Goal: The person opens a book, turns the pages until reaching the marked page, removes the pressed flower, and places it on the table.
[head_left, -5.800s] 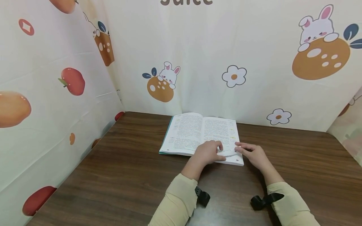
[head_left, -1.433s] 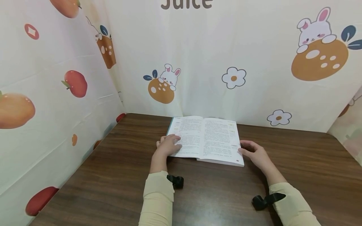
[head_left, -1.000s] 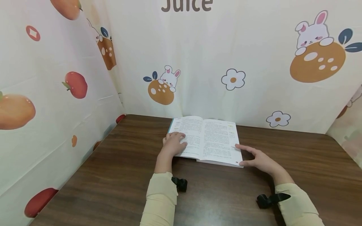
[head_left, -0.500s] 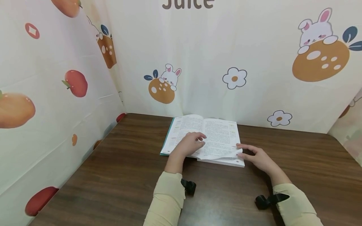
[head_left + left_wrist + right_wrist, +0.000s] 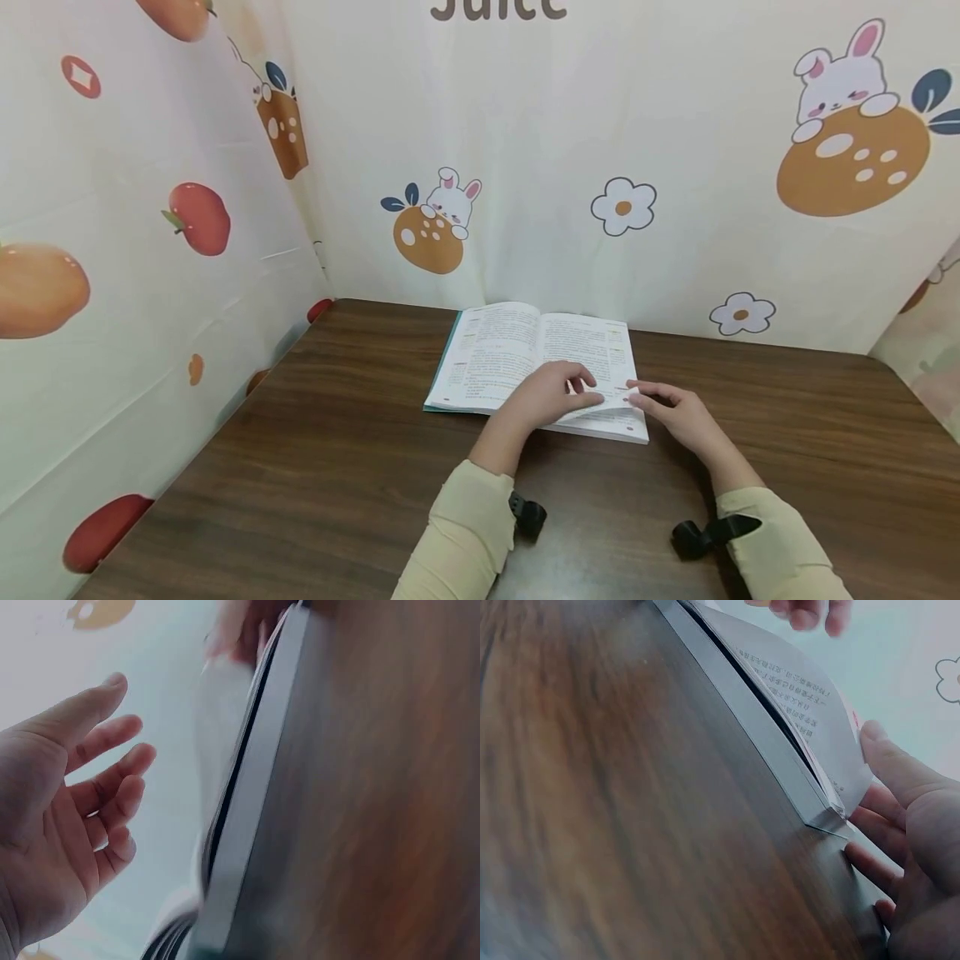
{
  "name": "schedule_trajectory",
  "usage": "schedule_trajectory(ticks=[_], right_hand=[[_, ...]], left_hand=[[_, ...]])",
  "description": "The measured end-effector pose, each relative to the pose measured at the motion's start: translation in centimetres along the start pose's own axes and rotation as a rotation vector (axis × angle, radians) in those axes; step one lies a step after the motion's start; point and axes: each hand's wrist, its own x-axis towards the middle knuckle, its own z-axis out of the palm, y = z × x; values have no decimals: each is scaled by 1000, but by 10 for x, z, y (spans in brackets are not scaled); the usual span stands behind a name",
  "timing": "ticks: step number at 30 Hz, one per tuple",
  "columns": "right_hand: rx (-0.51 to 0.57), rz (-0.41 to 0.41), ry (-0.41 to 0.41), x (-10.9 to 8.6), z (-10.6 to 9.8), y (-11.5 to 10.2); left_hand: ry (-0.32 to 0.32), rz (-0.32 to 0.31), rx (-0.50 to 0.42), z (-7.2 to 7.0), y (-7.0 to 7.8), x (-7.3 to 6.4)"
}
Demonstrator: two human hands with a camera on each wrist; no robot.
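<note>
An open book (image 5: pixel 495 350) lies on the table, its pages covered in print and a teal cover edge showing at the left. My right hand (image 5: pixel 678 417) is at the book's right edge. In the right wrist view its thumb and fingers pinch the outer edge of a lifted page (image 5: pixel 810 690), which bows up from the thick block of pages beneath. Over the lower part of the right-hand page is my left hand (image 5: pixel 546 398), fingers loosely bent. The left wrist view shows that hand (image 5: pixel 67 802) holding nothing, with its palm beside the book.
The dark wood table (image 5: pixel 315 467) reaches back to a white curtain (image 5: pixel 525 108) printed with rabbits, fruit and flowers. Another printed curtain (image 5: pixel 112 167) runs along the left side. Each sleeve carries a strapped black wrist camera (image 5: pixel 529 517).
My left hand has moved from the left page across to the lower right page. My right hand, spread at the right edge a second ago, now pinches a page that has lifted.
</note>
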Motion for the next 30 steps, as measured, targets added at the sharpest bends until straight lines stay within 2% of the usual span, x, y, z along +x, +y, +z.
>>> schedule_trajectory(ticks=[4, 9, 22, 30], right_hand=[[5, 3, 26, 1, 2, -2], [8, 7, 43, 3, 3, -1], [-4, 31, 41, 2, 1, 0], [131, 63, 82, 0, -2, -3]], left_hand=[[-35, -32, 7, 12, 6, 1], [-48, -75, -6, 22, 7, 3], [29, -98, 116, 35, 4, 6], [86, -143, 119, 39, 4, 7]])
